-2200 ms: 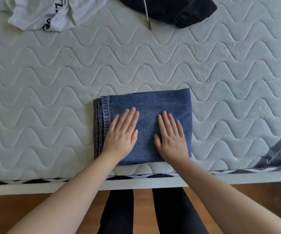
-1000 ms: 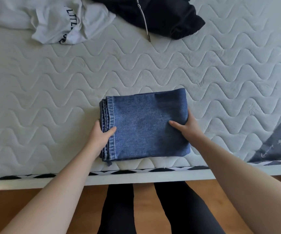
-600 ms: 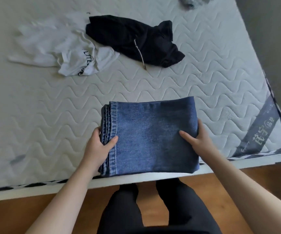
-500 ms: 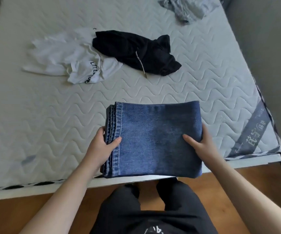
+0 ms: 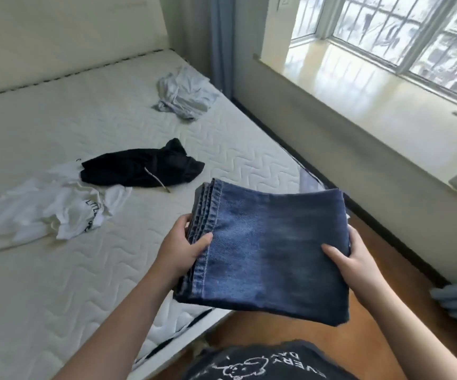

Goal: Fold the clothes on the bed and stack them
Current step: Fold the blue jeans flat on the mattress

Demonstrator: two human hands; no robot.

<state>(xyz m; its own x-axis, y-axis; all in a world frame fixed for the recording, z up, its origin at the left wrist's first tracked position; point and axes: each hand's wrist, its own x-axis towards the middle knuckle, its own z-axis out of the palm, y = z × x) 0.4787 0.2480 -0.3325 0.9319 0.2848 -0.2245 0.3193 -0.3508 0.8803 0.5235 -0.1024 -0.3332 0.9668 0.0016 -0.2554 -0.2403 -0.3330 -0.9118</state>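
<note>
With your left hand [image 5: 180, 246] and right hand [image 5: 355, 259] each gripping a side of the folded jeans [image 5: 270, 249], held above the mattress [image 5: 57, 270] corner, keep them level so the layers stay aligned.

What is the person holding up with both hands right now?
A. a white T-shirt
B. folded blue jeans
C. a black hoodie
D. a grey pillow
B: the left hand and the right hand grip opposite edges of the folded blue jeans, lifted off the bed, while the white T-shirt and the black garment lie unfolded on the mattress.
</note>
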